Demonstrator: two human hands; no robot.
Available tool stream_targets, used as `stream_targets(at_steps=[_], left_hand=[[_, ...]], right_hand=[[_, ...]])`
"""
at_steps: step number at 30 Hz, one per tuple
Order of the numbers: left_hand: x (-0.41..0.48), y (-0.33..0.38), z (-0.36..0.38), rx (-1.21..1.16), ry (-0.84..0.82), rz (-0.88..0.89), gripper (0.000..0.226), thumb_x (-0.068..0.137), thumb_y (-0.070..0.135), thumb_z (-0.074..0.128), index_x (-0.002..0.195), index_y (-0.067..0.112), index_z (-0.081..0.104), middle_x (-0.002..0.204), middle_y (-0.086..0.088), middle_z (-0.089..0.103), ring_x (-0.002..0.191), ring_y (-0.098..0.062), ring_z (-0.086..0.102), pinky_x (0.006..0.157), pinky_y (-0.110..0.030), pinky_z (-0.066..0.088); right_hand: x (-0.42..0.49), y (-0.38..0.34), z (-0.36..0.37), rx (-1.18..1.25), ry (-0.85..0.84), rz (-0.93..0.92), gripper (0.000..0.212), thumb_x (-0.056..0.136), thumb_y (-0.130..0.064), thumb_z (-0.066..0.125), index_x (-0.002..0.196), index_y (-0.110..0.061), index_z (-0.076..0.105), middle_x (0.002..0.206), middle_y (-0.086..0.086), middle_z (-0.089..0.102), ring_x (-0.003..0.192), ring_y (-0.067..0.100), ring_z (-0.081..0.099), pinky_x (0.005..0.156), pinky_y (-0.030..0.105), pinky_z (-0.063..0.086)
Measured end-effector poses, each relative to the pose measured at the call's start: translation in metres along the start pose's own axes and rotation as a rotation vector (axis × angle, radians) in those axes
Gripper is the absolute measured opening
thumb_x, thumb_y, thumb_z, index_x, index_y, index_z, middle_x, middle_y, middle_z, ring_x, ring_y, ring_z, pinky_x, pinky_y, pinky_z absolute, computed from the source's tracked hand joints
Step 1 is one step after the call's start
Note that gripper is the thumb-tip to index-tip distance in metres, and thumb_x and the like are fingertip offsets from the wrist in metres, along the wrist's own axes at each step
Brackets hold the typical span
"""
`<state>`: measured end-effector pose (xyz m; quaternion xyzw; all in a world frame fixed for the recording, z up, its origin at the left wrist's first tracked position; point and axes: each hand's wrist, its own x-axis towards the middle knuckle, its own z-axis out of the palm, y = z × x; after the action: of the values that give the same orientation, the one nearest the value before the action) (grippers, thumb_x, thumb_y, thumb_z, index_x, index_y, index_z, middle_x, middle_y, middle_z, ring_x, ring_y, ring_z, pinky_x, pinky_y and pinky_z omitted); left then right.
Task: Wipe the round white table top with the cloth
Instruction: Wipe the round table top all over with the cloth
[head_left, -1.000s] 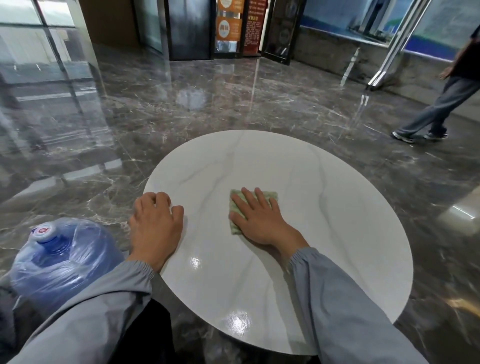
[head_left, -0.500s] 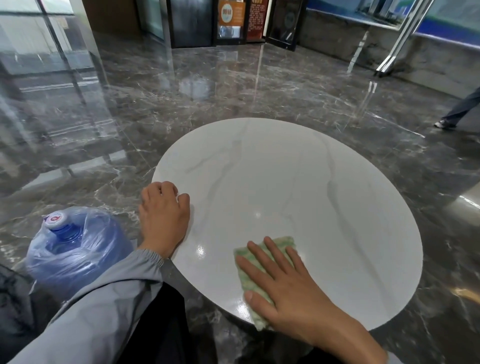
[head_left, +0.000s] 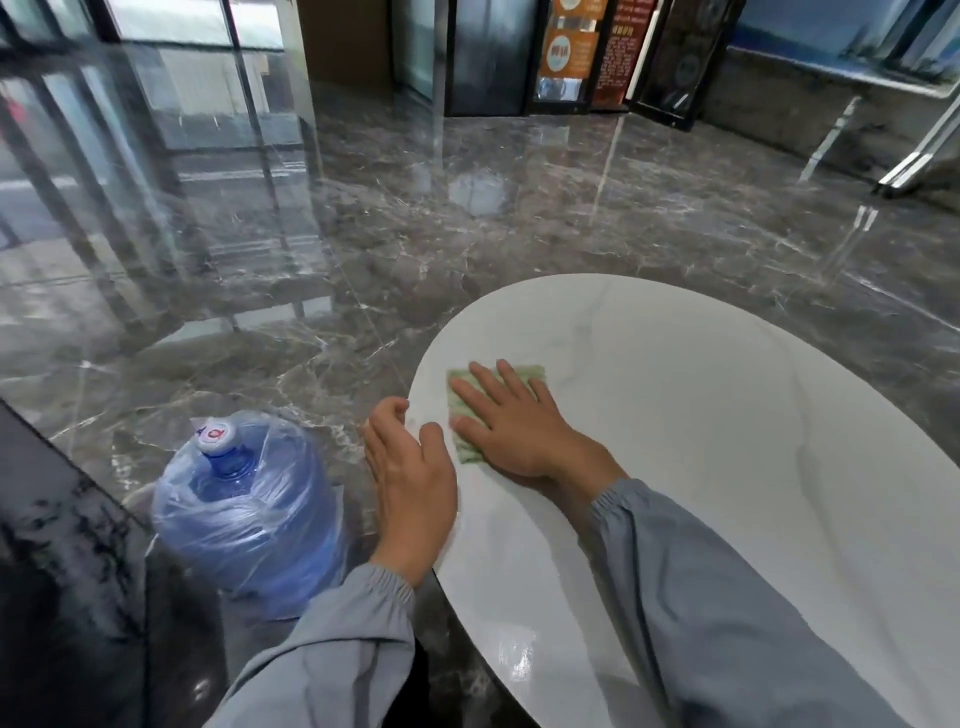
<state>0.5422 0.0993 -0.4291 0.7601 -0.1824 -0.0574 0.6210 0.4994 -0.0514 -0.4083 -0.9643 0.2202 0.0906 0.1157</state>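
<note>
While the right hand lay flat on the cloth, I judged a wiping stroke to be the step in hand. Its grip was open: fingers straight and spread, pressing the cloth down rather than pinching it. The cloth, a small pale green square with a nubbly weave, lay on the tabletop near its left rim, mostly under palm and fingers. The left hand rested on that rim just beside it. Its grip was open too, fingers loosely curved at the edge and clasping nothing that I could make out.

To do the stroke well, I reckoned on even palm weight so the thin cloth would not bunch or slide out from under the fingers. I also reckoned on overlapping passes carried right out to the rim. The top was round, white, faintly grey-veined like marble and glossy enough to throw glare, so streaks would likely show. A blue water bottle in crinkled clear wrap stood on the dark polished stone floor beside the table.
</note>
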Motion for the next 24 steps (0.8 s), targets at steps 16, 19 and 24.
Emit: stream_targets(at_steps=[16,19,24], left_hand=[[0.000,-0.001,-0.004,-0.196,0.148,-0.040,0.015,0.111,0.024,0.032,0.113,0.023,0.047,0.113,0.008,0.047,0.105,0.014,0.041,0.086,-0.003,0.029],[0.000,0.000,-0.005,-0.251,0.179,-0.042,0.017,0.106,0.035,0.029,0.107,0.032,0.046,0.113,0.015,0.048,0.106,0.012,0.043,0.087,-0.004,0.030],[0.001,-0.006,-0.006,-0.519,0.239,-0.218,0.033,0.095,0.043,0.035,0.111,0.020,0.052,0.117,-0.003,0.055,0.115,-0.023,0.054,0.101,-0.038,0.046]], right_hand=[[0.058,-0.027,-0.010,-0.042,0.012,-0.090,0.057,0.107,-0.058,0.017,0.162,-0.047,0.005,0.172,-0.013,-0.010,0.158,0.020,-0.015,0.125,0.054,-0.007],[0.002,-0.036,0.005,-0.063,0.013,-0.182,0.057,0.108,-0.058,0.017,0.162,-0.049,0.002,0.172,-0.015,-0.011,0.158,0.016,-0.018,0.126,0.050,-0.008],[-0.107,-0.035,0.025,-0.056,-0.005,-0.222,0.055,0.108,-0.059,0.016,0.158,-0.056,-0.006,0.168,-0.024,-0.020,0.151,0.005,-0.032,0.125,0.044,-0.014]])
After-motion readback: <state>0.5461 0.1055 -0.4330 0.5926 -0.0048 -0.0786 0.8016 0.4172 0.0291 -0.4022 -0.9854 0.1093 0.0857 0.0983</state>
